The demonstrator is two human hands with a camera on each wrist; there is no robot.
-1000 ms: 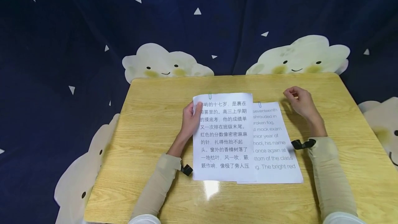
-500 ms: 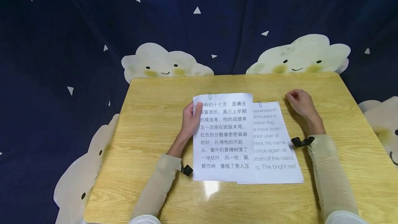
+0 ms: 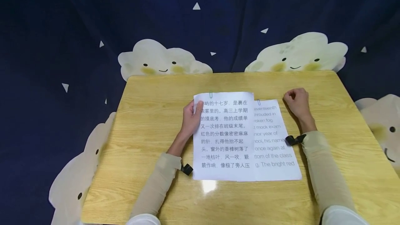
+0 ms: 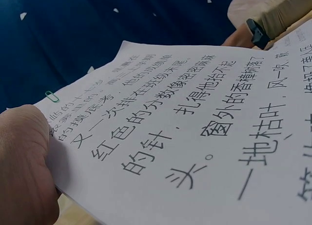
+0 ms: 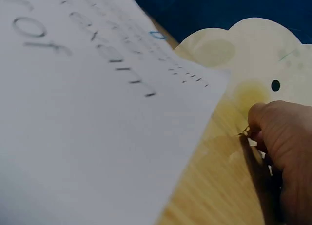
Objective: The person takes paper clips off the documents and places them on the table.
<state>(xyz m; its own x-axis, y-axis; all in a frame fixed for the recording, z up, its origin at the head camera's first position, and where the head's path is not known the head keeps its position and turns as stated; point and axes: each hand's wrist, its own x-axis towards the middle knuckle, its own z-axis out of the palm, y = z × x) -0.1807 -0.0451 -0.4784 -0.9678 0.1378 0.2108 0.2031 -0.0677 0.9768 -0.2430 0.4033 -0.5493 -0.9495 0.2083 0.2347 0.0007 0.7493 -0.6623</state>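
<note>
My left hand [image 3: 191,119] holds a white sheet printed with Chinese text [image 3: 225,138] by its upper left edge, thumb on the face. A green paper clip [image 3: 210,94] sits on that sheet's top edge. Partly beneath it, to the right, is a sheet with English text [image 3: 275,148], bearing a blue paper clip [image 3: 258,102]. Just beyond this sheet's top right corner, my right hand [image 3: 298,103] is low by the table with curled fingers. A small thin wire-like piece [image 5: 245,132] shows between its thumb and fingertip in the right wrist view; most of it is hidden.
The wooden table [image 3: 150,121] extends around the papers on all sides. A dark blue curtain [image 3: 175,16] with white cloud figures [image 3: 300,55] hangs behind its far edge. Black wrist cameras [image 3: 186,169] sit on both sleeves.
My right hand has curled its fingers tighter, and its wrist has shifted left toward the English sheet. The left hand keeps its hold on the Chinese sheet. The head view has shifted slightly.
</note>
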